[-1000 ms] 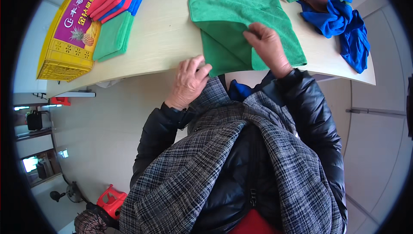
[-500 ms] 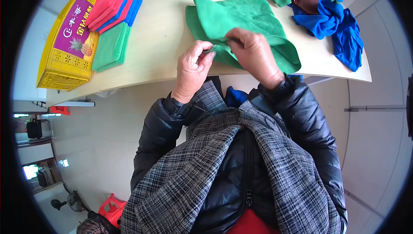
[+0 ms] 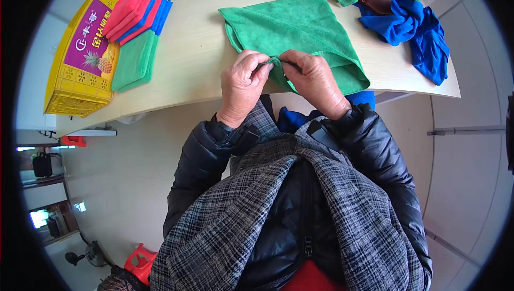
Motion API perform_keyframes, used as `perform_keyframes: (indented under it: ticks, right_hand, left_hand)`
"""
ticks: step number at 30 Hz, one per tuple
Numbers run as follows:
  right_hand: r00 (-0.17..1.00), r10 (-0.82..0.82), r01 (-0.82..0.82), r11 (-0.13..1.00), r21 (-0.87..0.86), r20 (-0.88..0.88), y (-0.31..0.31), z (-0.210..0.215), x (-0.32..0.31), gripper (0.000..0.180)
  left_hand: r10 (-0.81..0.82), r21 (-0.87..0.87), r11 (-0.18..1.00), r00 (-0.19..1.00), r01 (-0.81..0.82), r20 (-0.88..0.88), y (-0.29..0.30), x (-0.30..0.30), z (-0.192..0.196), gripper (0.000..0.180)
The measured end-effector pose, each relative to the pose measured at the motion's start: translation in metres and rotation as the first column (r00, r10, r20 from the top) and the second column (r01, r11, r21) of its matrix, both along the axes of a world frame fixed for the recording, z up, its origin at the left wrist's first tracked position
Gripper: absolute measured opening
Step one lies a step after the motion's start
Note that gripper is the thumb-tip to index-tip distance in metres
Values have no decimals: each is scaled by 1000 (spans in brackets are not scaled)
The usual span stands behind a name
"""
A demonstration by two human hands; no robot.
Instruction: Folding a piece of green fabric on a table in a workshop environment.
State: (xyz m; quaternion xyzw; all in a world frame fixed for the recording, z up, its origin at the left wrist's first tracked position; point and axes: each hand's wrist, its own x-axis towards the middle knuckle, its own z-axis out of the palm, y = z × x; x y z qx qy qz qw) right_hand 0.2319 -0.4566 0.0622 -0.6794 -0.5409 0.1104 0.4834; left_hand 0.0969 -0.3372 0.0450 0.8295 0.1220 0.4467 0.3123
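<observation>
A green cloth (image 3: 300, 29) lies partly folded on the pale wooden table (image 3: 198, 61), its near corner drawn over the table's front edge. My left hand (image 3: 242, 85) and my right hand (image 3: 313, 82) meet at that corner, each pinching the cloth's edge between thumb and fingers. Both hands sit just in front of the table edge, close to my chest.
A stack of folded red, blue and green cloths (image 3: 136, 29) lies at the table's left, beside a yellow plastic crate (image 3: 80, 66). A heap of unfolded blue, green and dark red cloths (image 3: 401, 7) fills the far right. A red stool (image 3: 142, 261) stands on the floor.
My left hand came up from the table edge to the cloth. Both hands came together at the near corner and pulled it toward me.
</observation>
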Motion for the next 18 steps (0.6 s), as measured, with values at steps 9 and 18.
perform_keyframes:
  ticks: [9,18]
  right_hand:
    - [999,33,-32,977,-212,-2,-1,12,0,17]
    - [993,-76,76,997,3,86,-13,32,21,16]
  left_hand:
    - [8,5,1000,1000,-8,-29,3,3,-2,16]
    - [61,91,995,967,-40,-246,41,0,-11,15]
